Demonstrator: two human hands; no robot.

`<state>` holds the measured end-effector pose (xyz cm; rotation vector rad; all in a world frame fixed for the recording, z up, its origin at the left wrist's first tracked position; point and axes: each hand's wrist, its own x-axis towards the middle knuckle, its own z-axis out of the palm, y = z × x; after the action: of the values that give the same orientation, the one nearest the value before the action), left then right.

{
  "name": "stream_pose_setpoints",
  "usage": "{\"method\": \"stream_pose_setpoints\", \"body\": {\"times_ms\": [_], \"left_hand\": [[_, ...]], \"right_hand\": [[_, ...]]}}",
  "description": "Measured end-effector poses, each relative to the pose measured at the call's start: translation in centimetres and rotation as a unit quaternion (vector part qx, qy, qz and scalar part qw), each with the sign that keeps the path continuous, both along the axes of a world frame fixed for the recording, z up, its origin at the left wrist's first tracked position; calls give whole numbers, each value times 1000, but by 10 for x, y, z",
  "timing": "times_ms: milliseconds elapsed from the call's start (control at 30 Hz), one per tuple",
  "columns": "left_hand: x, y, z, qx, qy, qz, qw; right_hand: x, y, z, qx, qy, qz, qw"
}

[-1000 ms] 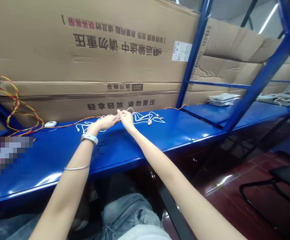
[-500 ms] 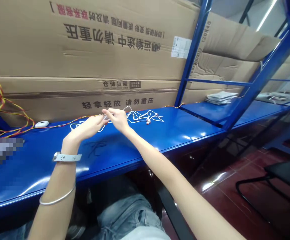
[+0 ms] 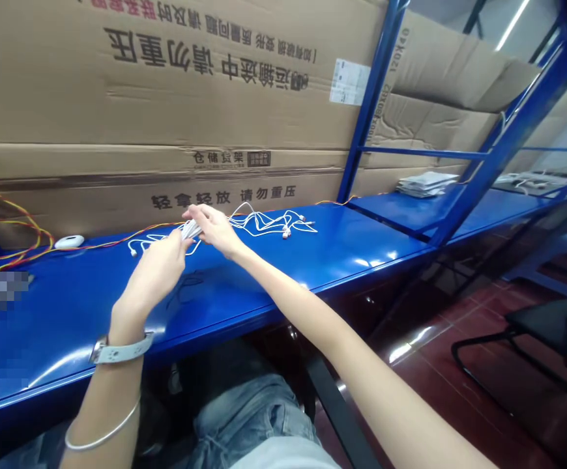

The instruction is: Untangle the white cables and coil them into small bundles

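Over the blue metal shelf [image 3: 274, 273], my left hand [image 3: 154, 273] and my right hand [image 3: 214, 229] meet, fingers pinched on a small bundle of white earphone cable [image 3: 190, 229] held between them. The cable trails off to a loose tangle of white earphone wires [image 3: 274, 223] lying on the shelf to the right, and another loop lies to the left near my left hand. A white watch and a silver bangle sit on my left forearm.
Large cardboard boxes [image 3: 176, 104] stand along the back of the shelf. A small white oval device [image 3: 68, 241] and twisted red-and-yellow wires [image 3: 14, 221] lie at left. Blue rack uprights [image 3: 369, 104] rise at right, with stacked papers [image 3: 427, 184] beyond and a black chair [image 3: 547, 332].
Both hands have drawn back toward me and to the left with the white cable, lifting it off the shelf. The left wrist has dropped lower in view.
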<state>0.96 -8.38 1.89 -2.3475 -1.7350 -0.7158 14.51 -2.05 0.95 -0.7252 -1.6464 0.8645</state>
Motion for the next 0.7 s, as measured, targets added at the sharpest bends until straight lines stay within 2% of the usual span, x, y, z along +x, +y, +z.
{"method": "stream_pose_setpoints", "body": {"times_ms": [67, 100, 167, 233, 333, 400, 500, 567, 700], "left_hand": [[-4, -2, -2, 17, -64, 33, 997], [-7, -2, -3, 32, -104, 52, 993], [-18, -1, -10, 62, -189, 79, 977], [-30, 0, -18, 83, -264, 100, 956], [-48, -3, -31, 76, -326, 121, 935], [-55, -6, -36, 46, -328, 130, 935], [-57, -9, -38, 0, -296, 127, 947], [-55, -10, -37, -19, -274, 109, 955], [-50, -10, -40, -37, -261, 93, 960]], "right_hand": [[-4, -2, -3, -28, -7, 28, 999], [-5, -3, -6, -21, -31, 22, 999], [-7, -2, -11, 31, -111, -26, 993], [-5, 0, -16, 98, -205, -78, 971], [0, 5, -19, 152, -291, -95, 940], [4, 8, -18, 154, -313, -67, 935], [9, 9, -15, 119, -334, 34, 934], [11, 8, -14, 88, -361, 85, 925], [14, 6, -13, 59, -410, 102, 904]]}}
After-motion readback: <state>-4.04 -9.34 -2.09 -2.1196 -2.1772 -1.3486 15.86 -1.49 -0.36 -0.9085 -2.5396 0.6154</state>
